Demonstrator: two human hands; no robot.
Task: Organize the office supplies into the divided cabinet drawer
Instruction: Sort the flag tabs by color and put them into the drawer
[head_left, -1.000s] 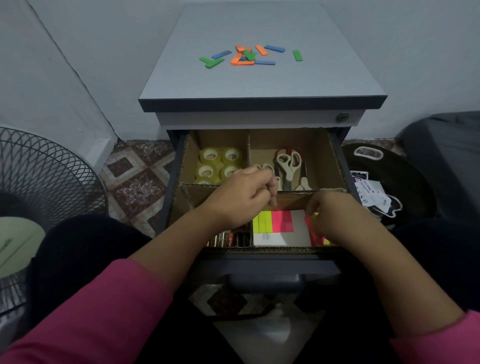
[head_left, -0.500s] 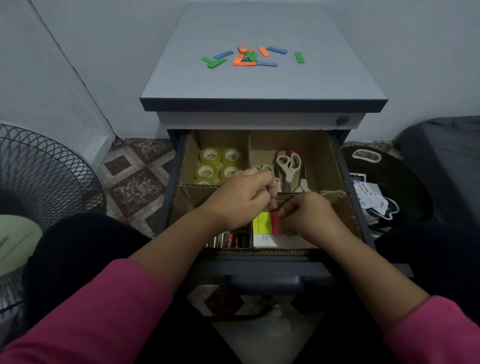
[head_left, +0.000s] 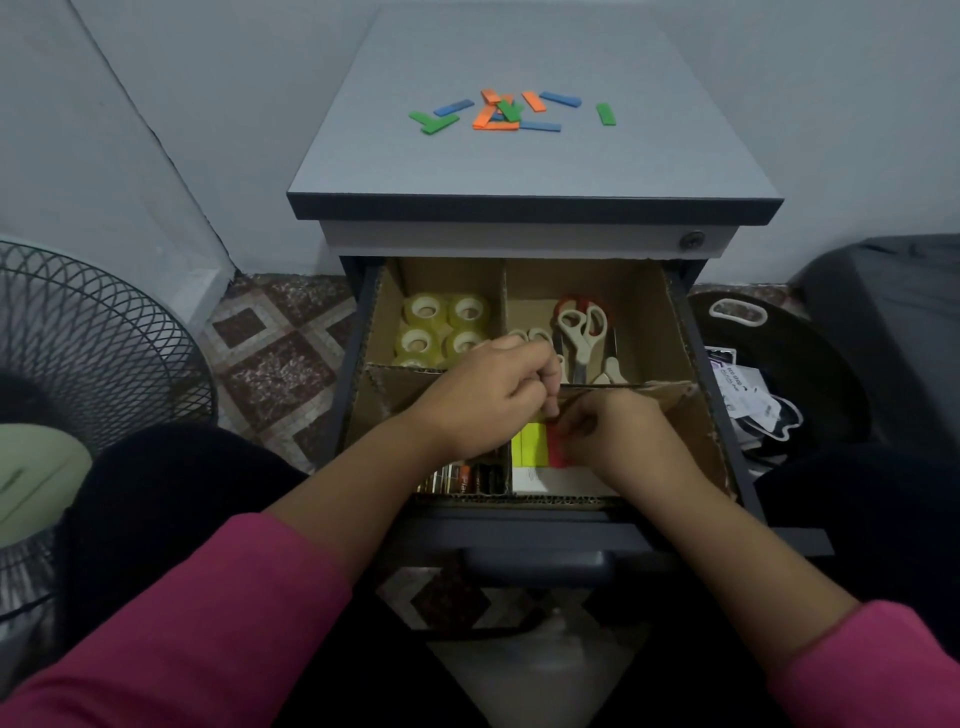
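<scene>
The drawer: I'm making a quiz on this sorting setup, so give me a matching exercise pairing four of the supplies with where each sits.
Things:
1. tape rolls
2. scissors
3. sticky notes
4. coloured strips

Places:
A. on the cabinet top
B. back left compartment
C. front compartment, under the hands
D. back right compartment

Pairs: 1-B, 2-D, 3-C, 4-A
</scene>
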